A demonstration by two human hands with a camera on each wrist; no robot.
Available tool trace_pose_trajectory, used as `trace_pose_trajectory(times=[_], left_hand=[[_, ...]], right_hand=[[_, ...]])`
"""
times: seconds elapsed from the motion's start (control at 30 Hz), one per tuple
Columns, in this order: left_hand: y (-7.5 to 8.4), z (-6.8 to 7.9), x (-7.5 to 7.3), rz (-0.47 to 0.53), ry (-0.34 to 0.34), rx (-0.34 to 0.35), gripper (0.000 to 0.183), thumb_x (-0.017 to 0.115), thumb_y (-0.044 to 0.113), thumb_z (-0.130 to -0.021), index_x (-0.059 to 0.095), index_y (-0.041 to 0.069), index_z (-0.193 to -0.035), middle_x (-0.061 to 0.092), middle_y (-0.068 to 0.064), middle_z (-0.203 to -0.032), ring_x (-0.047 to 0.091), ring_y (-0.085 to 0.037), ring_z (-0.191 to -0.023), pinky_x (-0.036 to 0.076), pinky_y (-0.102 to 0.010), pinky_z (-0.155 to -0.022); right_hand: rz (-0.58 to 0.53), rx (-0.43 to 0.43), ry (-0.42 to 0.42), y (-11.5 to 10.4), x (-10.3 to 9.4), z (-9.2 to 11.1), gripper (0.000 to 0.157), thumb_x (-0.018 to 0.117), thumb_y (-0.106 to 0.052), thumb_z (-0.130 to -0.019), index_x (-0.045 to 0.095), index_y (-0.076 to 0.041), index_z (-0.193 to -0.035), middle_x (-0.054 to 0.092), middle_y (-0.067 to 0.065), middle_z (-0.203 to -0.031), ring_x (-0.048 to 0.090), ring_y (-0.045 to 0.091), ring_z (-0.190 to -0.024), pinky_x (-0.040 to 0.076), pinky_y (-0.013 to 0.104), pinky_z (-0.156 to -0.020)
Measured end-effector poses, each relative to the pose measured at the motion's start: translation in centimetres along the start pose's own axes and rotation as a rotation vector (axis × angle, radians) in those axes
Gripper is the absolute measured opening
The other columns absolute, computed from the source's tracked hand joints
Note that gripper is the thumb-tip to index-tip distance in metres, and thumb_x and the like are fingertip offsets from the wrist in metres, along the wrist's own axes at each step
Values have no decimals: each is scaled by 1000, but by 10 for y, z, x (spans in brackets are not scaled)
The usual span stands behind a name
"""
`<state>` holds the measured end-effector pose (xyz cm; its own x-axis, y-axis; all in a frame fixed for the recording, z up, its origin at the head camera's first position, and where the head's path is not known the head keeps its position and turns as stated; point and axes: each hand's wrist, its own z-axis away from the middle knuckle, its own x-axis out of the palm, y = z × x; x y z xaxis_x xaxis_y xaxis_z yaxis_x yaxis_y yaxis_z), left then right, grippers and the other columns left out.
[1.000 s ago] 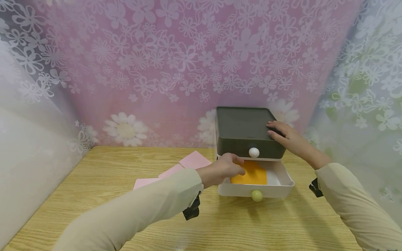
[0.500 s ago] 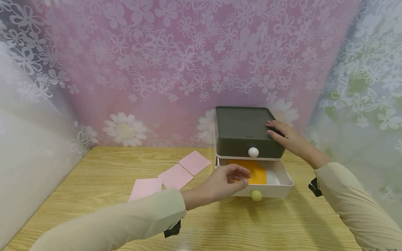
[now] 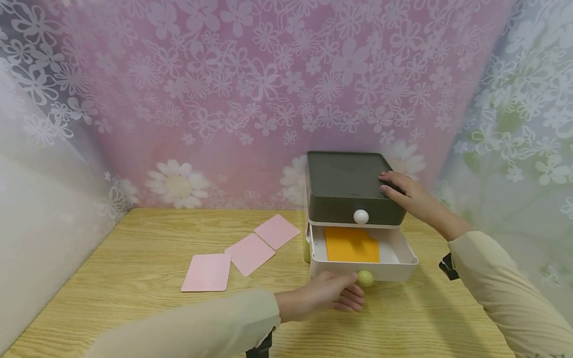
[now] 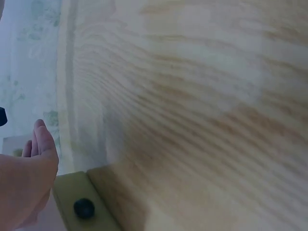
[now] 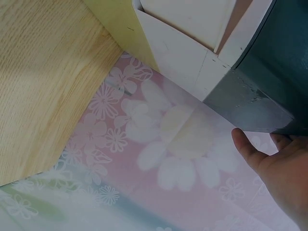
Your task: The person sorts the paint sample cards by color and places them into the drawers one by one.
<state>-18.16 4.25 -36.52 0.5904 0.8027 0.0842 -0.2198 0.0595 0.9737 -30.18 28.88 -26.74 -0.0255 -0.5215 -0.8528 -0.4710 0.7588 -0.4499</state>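
Note:
A small drawer unit has a dark grey top section [image 3: 353, 184] with a white knob [image 3: 361, 217]. Beneath it, a white drawer [image 3: 389, 271] with a yellow-green knob [image 3: 365, 278] is pulled out, and an orange square card [image 3: 351, 246] lies inside. My left hand [image 3: 329, 296] is at the drawer's front, thumb tip right beside the yellow-green knob and the other fingers loosely extended below it. In the left wrist view this hand [image 4: 26, 183] shows straight fingers. My right hand [image 3: 409, 196] rests on the top section's right edge; the right wrist view shows its fingers [image 5: 245, 144] against the grey side.
Three pink cards [image 3: 207, 272] lie on the wooden table [image 3: 147, 258] left of the unit. A yellow-green bottom drawer with a dark knob [image 4: 84, 208] shows in the left wrist view. A pink flowered curtain [image 3: 241, 99] hangs close behind.
My left hand has come out of the white drawer, moving down and toward me to its front knob. The orange card is now fully uncovered. The right hand has stayed in place.

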Motion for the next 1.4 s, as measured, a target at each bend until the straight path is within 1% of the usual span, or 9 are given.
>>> trace_pose_trajectory(times=[0.07,0.17,0.3,0.47,0.67,1.0,1.17,1.3,1.4], left_hand=[[-4,-5,3,55,11,-45,46,42,35,-95,63,-6,-100,68,-16,-96,68,-23,-86,54,-30,-78],[-10,-11,7,135,8,-82,49,41,37,-95,62,-7,-103,68,-18,-99,67,-25,-90,53,-31,-80],[-14,-16,11,259,-7,-90,50,41,37,-93,60,-8,-104,66,-21,-102,66,-28,-95,51,-33,-85],[-16,-21,15,346,3,-82,48,41,37,-93,59,-6,-103,66,-18,-100,66,-23,-89,50,-32,-86],[-15,-25,18,379,29,-76,44,42,33,-93,61,-5,-102,67,-12,-94,64,-15,-81,51,-27,-82],[-13,-32,16,395,62,-58,44,43,33,-92,62,-5,-101,66,-9,-88,64,-13,-77,51,-24,-76],[-8,-46,8,405,97,-34,45,44,34,-92,61,-6,-102,66,-10,-91,66,-18,-85,51,-25,-79],[-6,-63,0,435,120,-8,44,44,34,-92,60,-5,-103,65,-9,-90,65,-25,-96,51,-27,-82],[-7,-77,-7,468,134,7,44,44,34,-92,60,-4,-105,64,-9,-90,64,-27,-97,51,-28,-83]], right_hand=[[2,-2,3,0,0,0,52,43,-30,-96,36,2,-137,27,26,-144,19,45,-134,18,63,-103],[9,0,5,0,0,0,52,43,-30,-96,36,2,-137,27,26,-144,19,45,-134,17,63,-104],[7,3,4,0,0,0,52,43,-30,-96,36,2,-137,27,26,-144,18,45,-134,17,63,-104],[-1,6,4,-1,0,1,52,43,-30,-97,36,2,-137,27,26,-144,18,45,-134,17,63,-104],[-4,10,-4,-2,0,0,53,42,-31,-97,35,1,-138,26,26,-145,18,45,-134,17,63,-104],[-5,6,1,-1,1,0,52,42,-30,-97,35,1,-138,26,26,-145,18,45,-134,17,63,-103],[-14,-3,0,-1,0,0,52,42,-30,-97,35,2,-137,26,26,-145,18,45,-134,17,63,-103],[-8,-5,6,-1,1,0,52,42,-30,-97,35,2,-137,26,26,-145,18,44,-135,18,62,-103],[-1,-5,11,-2,1,0,52,42,-31,-97,35,1,-137,27,25,-145,19,44,-135,19,62,-103]])
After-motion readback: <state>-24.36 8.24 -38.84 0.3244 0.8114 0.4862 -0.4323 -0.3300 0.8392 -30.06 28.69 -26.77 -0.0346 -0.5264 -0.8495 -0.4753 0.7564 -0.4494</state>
